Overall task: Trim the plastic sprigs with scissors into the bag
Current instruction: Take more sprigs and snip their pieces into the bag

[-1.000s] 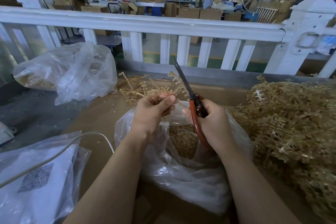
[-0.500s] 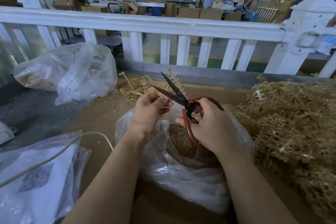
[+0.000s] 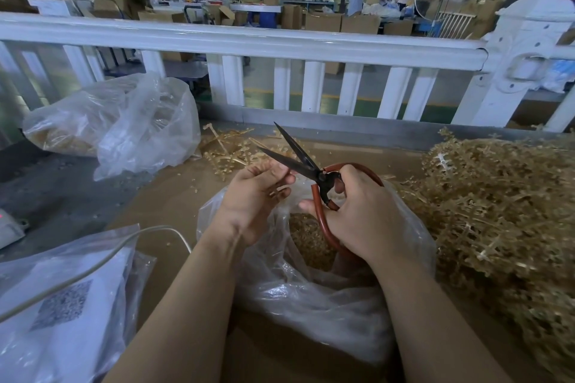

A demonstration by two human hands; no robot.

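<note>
The right hand (image 3: 364,214) grips red-handled, black-bladed scissors (image 3: 306,169), blades apart, over the clear plastic bag (image 3: 326,298) of trimmings. The left hand (image 3: 252,196) pinches a small tan plastic sprig (image 3: 275,193) beside the blades. A heap of tan sprigs (image 3: 504,211) crowds the right; another clear bag (image 3: 124,124) lies far left, before a white railing (image 3: 249,43).

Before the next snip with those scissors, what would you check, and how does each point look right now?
1. Scissors blades apart: ok.
2. Right hand grips the red handles: ok.
3. Left hand pinches a sprig: ok, though little of the sprig shows.
4. Left fingers away from the blades: not ok, they lie right at the lower blade.
5. Open bag beneath both hands to catch cuttings: ok.
6. Sprig seated between the blades: cannot tell.
</note>
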